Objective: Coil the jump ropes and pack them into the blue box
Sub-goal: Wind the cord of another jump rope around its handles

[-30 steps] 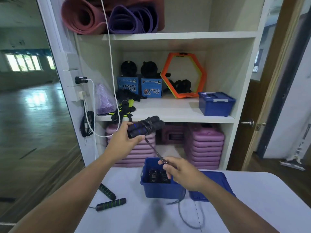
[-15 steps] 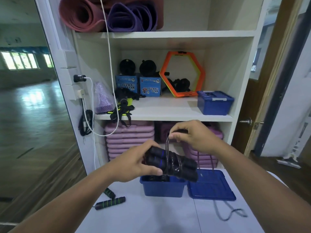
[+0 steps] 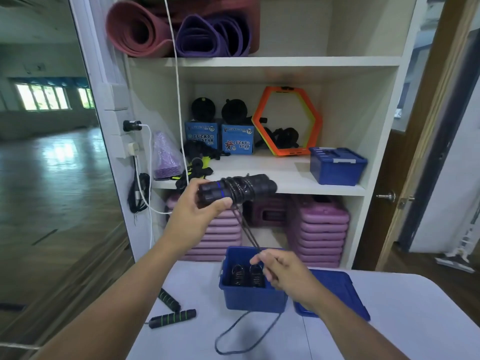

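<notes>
Gripping two black foam handles (cord-wrapped), the left hand lifts them while the right hand pinches their dark cord above the open blue plastic box.

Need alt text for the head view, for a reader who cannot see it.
The left hand grips black jump rope handles wrapped in cord, while the right hand pinches the loose end of it above an open blue box on a white table; the lid lies beside it.

Your left hand and right hand are bare, fingers uncovered. Your left forearm, left of the blue box, and right forearm, right of it, show bare to the frame's edge.
</notes>
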The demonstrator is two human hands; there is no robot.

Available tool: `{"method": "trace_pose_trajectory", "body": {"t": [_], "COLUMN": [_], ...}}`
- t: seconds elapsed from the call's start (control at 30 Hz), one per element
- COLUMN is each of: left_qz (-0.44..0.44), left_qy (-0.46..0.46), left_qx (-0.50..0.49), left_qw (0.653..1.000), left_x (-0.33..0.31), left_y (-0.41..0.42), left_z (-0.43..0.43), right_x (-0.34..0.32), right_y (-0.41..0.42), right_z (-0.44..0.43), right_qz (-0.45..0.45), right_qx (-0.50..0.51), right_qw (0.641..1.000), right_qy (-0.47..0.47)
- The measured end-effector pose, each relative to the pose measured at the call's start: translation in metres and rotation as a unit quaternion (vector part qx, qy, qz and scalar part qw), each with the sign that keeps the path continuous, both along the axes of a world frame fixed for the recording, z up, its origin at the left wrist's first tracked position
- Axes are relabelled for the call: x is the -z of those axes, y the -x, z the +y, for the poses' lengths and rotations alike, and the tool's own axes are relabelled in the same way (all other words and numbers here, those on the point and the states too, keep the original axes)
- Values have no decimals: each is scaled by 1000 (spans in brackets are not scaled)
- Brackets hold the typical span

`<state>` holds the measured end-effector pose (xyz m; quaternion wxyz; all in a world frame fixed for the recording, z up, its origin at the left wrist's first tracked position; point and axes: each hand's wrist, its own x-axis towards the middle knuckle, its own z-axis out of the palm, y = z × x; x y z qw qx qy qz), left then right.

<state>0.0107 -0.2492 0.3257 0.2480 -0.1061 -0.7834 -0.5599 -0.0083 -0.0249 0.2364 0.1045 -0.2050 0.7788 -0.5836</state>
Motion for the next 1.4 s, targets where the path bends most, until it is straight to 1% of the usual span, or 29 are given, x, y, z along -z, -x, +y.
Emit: {"method": "trace_pose_trajectory", "body": {"t": [0.07, 0.13, 0.17, 0.23, 0.33, 0.4, 0.47, 0.53, 0.6, 0.67, 0.77, 0.83, 0.93, 1.0, 1.07, 1.13, 1.17, 1.23, 1.3, 1.33, 1.4], "left_qz": [-8, -16, -28, -74, -113, -135, -158, -157, -139, -122, -89, -59, -18, -9, -8, -17, -30, -66, -99, -116, -150], "left_qy": [105, 220, 260, 300, 328, 302, 246, 186, 116, 53, 22, -3, -52, -56, -20, 29, 58, 150, 230, 244, 241], "left_qx": [-87, -122, -119, -77, 23, 103, 190, 250, 290, 309, 281, 240, 144, 70, -11, -107, -139, -155, -136, -118, -57], "left_qw": [991, 968, 958, 948, 937, 938, 937, 937, 940, 942, 955, 969, 988, 996, 1000, 994, 988, 974, 959, 956, 957], "left_x": [14, 30, 37, 45, 47, 42, 34, 25, 13, 4, -4, -6, -6, -3, 4, 15, 20, 32, 41, 42, 40], "left_y": [17, 29, 32, 31, 18, 5, -8, -19, -28, -32, -33, -32, -24, -13, -1, 8, 12, 16, 18, 18, 14], "left_z": [-9, -16, -19, -25, -21, -11, -2, 4, 5, 4, 3, 2, -3, -8, -12, -18, -20, -24, -26, -27, -27], "right_x": [-3, -16, -22, -36, -56, -67, -79, -90, -93, -86, -68, -51, -22, -10, -9, -14, -18, -26, -36, -42, -57], "right_y": [-3, -2, 1, 13, 27, 35, 38, 36, 34, 32, 24, 19, 15, 14, 12, 9, 8, 10, 15, 17, 22], "right_z": [-3, -5, -3, 5, 22, 27, 26, 24, 24, 22, 11, 3, -5, -10, -13, -14, -14, -12, -9, -6, 3], "right_qz": [58, 135, 168, 229, 280, 298, 293, 244, 186, 142, 56, 25, 0, -7, 18, 79, 116, 183, 250, 283, 336], "right_qx": [-14, -24, -17, 17, 33, 22, -3, -35, -47, -50, -52, -41, -18, -14, -22, -34, -33, -26, -16, -1, 31], "right_qw": [997, 982, 973, 950, 932, 927, 937, 965, 981, 985, 985, 986, 992, 996, 999, 993, 985, 962, 927, 909, 882], "right_qy": [-58, -127, -159, -211, -230, -228, -189, -91, 14, 81, 154, 158, 126, 91, 18, -85, -127, -199, -278, -307, -330]}}
